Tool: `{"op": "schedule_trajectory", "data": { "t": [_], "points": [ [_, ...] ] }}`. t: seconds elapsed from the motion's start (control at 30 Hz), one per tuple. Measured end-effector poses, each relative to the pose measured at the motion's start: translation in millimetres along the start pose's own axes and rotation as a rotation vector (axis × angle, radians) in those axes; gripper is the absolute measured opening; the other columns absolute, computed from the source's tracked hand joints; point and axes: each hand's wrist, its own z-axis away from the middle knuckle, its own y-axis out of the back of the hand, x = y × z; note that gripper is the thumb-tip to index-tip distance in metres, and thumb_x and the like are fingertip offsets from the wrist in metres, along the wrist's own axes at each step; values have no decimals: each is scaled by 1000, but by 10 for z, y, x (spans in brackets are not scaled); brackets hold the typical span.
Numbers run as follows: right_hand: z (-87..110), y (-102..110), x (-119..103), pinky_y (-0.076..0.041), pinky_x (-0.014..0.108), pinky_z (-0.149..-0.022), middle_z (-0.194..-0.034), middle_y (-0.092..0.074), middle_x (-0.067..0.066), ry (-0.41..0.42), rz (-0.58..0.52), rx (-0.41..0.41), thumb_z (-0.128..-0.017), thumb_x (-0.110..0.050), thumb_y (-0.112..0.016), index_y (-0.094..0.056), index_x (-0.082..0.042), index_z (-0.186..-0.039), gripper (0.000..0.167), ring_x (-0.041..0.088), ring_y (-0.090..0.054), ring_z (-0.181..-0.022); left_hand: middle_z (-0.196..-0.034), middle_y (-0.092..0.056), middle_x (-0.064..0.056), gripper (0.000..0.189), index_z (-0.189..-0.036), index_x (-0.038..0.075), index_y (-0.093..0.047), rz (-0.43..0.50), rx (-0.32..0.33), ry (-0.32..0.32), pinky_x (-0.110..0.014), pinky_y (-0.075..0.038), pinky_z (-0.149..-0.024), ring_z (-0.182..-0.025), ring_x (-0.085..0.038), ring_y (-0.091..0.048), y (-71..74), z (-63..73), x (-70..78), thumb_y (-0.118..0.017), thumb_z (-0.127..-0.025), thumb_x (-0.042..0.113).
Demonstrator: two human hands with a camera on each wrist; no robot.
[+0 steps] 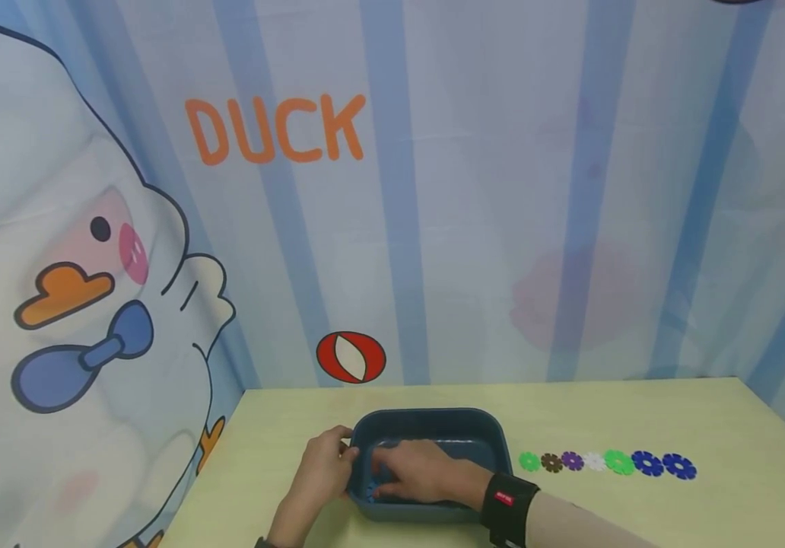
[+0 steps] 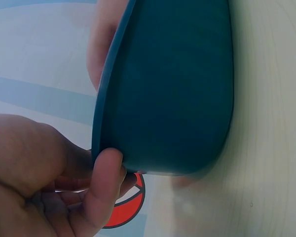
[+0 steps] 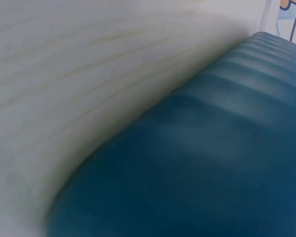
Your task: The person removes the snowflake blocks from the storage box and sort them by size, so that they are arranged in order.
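A dark teal plastic bin (image 1: 433, 512) sits on the table. My left hand (image 1: 320, 468) pinches its left end at the rim. In the left wrist view, a finger of the left hand (image 2: 34, 177) lies over the outside of the wall near a rounded corner. My right hand (image 1: 420, 470) reaches down inside the bin, thumb and index finger apart. Small blue pieces (image 1: 370, 489) show at the bin's left inside, close to those fingertips. In the right wrist view the bin's ribbed outer wall (image 3: 212, 148) fills much of the picture; the hand is hidden there.
Right of the bin, several flower-shaped discs lie in a row: a small green disc (image 1: 529, 461), a brown one (image 1: 552, 463), a purple one (image 1: 573, 460), a white one (image 1: 594, 461), a larger green one (image 1: 618, 462) and blue ones (image 1: 678, 466). A printed curtain (image 1: 475, 190) hangs behind the pale table (image 1: 742, 426).
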Motion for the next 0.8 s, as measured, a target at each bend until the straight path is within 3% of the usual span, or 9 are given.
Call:
{"op": "schedule_trajectory", "data": {
  "t": [0.33, 0.8],
  "points": [
    [-123, -254, 238, -51, 20, -56, -77, -61, -20, 47, 42, 7, -96, -56, -74, -67, -33, -118, 33, -3, -54, -63, -99, -71, -18, 32, -132, -9, -62, -21, 13, -9, -29, -61, -43, -63, -17, -69, -15, -4, -16, -64, -102, 0],
    [-173, -372, 307, -58, 24, -63, -75, -60, -21, 35, 114, -17, -95, -57, -74, -62, -37, -121, 34, -3, -55, -62, -100, -71, -19, 32, -133, -10, -61, -20, 10, -16, -29, -60, -43, -59, -16, -68, -14, 5, -11, -64, -102, 1]
  ]
}}
